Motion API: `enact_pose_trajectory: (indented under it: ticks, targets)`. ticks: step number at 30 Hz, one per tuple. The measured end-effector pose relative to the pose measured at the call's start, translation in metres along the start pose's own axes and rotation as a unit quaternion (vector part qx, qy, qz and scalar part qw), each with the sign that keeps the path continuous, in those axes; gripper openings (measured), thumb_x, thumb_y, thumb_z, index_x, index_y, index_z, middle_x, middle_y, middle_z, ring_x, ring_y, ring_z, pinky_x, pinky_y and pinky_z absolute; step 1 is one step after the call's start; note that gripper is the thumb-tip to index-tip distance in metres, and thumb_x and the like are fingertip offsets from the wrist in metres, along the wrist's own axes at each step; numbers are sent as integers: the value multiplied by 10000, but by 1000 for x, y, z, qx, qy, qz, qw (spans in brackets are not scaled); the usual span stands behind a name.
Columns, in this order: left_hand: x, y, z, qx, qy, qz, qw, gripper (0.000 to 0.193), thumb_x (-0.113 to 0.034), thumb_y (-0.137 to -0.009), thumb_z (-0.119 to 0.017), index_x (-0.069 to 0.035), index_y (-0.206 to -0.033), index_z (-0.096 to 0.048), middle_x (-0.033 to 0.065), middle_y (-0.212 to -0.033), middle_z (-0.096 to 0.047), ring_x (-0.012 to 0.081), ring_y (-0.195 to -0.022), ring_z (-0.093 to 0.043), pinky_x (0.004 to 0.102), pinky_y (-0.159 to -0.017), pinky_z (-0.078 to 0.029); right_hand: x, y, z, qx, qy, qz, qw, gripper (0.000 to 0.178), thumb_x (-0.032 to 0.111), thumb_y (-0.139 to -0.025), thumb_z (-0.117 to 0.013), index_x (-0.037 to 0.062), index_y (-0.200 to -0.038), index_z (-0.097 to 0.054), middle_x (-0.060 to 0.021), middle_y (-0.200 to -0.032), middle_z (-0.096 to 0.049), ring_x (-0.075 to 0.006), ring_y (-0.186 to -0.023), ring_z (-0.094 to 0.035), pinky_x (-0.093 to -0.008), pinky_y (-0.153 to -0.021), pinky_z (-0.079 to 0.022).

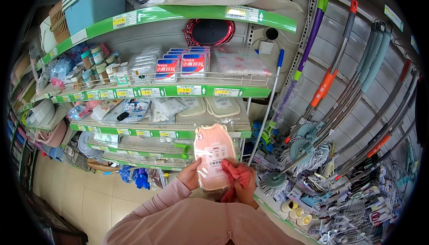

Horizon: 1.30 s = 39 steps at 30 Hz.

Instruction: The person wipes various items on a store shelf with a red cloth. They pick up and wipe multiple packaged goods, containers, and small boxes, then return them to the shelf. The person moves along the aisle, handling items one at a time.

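Note:
A clear plastic pack (pixel 210 149) with a flat pink cloth in it and a pale printed label is held upright in front of my chest. My left hand (pixel 191 174) is closed on its lower left edge, thumb on the front. At the pack's lower right, my right hand (pixel 246 191) grips a crumpled red cloth (pixel 237 173), which lies against the pack's front. Part of the cloth hangs below, and most fingers of that hand are hidden behind it. Just beyond the pack, two cream flat packs (pixel 223 106) lie on a shelf.
Green-edged shelves (pixel 170 92) carry jars (pixel 97 55), red-and-blue packets (pixel 193 64) and bagged goods. A blue bin (pixel 96 8) stands on the upper shelf at left. On the right hang mops (pixel 308 133) with long poles. Blue gloves (pixel 141 178) hang low over the tiled floor (pixel 96 196).

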<state>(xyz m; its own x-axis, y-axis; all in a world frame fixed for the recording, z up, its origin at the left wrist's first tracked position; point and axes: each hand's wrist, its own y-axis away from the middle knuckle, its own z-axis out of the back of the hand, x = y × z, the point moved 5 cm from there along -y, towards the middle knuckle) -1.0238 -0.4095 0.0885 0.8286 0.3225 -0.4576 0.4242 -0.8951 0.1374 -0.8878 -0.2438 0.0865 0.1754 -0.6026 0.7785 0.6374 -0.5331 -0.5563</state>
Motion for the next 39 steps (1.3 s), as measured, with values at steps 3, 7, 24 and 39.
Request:
enact_pose_trajectory:
  ticks: [3,7,24,39]
  targets:
    - [-12,-5,4,-26,-19,-7,999,533,-364,-1005,-431,-43,-1423,-347,143,-1399,-475,308,-1279,-470,479,-1077,-373,-22,9,4,-14,-22,-58,998,458,10,-739,-629,24,-1191,-560,-164,-1183,-545,-333,-1125,-509,-407,-982,-395]
    - [-52,-26,-4,-76,-87,-43,992,510,-343,-1006,-437,-39,-1409,-365,144,-1383,-493,303,-1259,-491,465,-1061,-400,-23,11,14,-55,-73,-90,992,425,23,-782,-627,3,-1198,-544,-162,-1164,-561,-305,-1073,-549,-379,-952,-414]
    - [-247,-112,114,-388,-447,-488,642,612,-122,-833,-599,76,-1367,-378,234,-1306,-498,304,-1223,-477,369,-1045,-360,-44,39,27,-96,-100,-180,974,484,15,-853,-575,-18,-1317,-442,-123,-1273,-521,-224,-1175,-509,-317,-1012,-375]
    - [-343,-133,165,-344,63,-310,884,184,-37,-890,-526,-65,-1056,-601,99,-1020,-637,253,-899,-616,421,-767,-534,-49,38,24,-88,-126,-173,973,471,79,-828,-630,-4,-1261,-465,-143,-1164,-536,-263,-1086,-532,-353,-960,-407]
